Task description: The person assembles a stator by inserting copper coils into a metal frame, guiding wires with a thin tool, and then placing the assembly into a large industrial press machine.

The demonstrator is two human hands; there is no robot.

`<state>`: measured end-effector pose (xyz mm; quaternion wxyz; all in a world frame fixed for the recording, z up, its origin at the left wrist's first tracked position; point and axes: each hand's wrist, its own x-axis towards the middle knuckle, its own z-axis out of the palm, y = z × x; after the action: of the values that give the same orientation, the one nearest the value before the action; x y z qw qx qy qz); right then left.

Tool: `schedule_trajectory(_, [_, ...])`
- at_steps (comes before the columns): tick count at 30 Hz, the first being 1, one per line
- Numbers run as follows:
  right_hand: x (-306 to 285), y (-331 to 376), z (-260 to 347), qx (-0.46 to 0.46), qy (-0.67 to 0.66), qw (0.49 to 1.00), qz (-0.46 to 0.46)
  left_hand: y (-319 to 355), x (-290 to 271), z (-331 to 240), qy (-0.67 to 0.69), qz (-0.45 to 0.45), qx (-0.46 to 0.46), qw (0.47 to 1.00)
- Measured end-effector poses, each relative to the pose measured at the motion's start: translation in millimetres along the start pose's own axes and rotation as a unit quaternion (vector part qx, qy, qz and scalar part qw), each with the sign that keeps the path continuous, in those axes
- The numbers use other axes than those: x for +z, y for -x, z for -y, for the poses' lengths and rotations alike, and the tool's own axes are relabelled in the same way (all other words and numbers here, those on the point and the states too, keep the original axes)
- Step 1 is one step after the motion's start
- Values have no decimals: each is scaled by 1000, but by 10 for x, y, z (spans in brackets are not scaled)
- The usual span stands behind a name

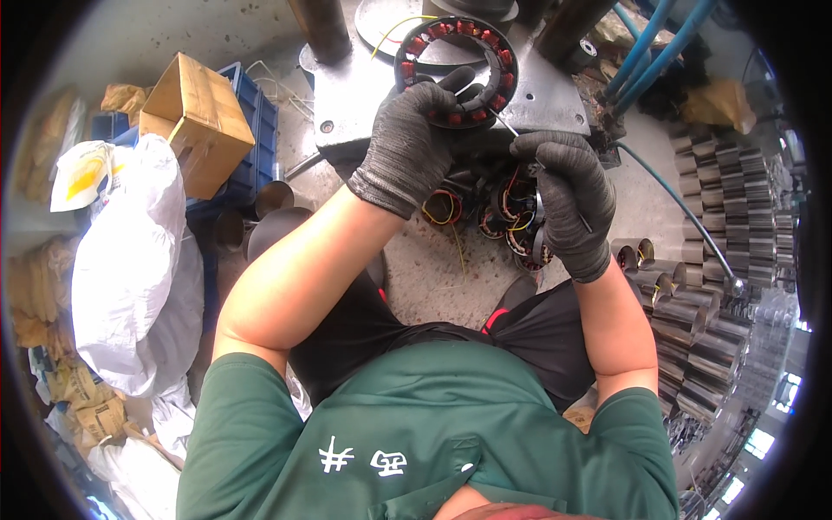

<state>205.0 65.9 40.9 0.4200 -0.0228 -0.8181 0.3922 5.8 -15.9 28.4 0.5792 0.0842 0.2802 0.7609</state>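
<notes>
Both hands gloved in dark knit. Left hand (414, 139) in the upper middle of the frame is closed around the lower rim of a wound ring (457, 71) — black ring with red coils round its inner side — which sits on a grey metal plate (542, 100) at the top centre. Right hand (568, 204), right of centre, is wrapped tight on a thin metal rod (507, 124); the rod's tip reaches up-left to the ring's lower edge, just beside the left fingers. A yellow wire (400, 24) curls off the ring's top left. Below the plate, between the two hands, a heap of more wound rings (503, 212) with orange and yellow wires lies on the floor. Right side of the frame — rows of shiny metal tubes (711, 286), stacked. Upper left: cardboard box (199, 121) on a blue crate (256, 143), with a white sack (130, 269) under them at the left. Blue hoses (659, 39) in the upper right.
</notes>
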Motion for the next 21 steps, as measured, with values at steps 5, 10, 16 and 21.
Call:
schedule_trajectory(5, [-13, -3, -1, -8, -1, 1000, 0, 0, -10, 3, -10, 12, -13, 1000])
schedule_trajectory(10, [25, 25, -68, 29, -103, 994, -32, -6, -12, 61, 19, 28, 11, 999])
schedule_trajectory(16, [106, 67, -132, 42, -153, 985, -71, 68, 90, 93, 19, -4, 64, 998])
schedule_trajectory(21, [190, 149, -290, 67, -279, 952, -106, 132, 137, 51, 17, -33, 123, 992])
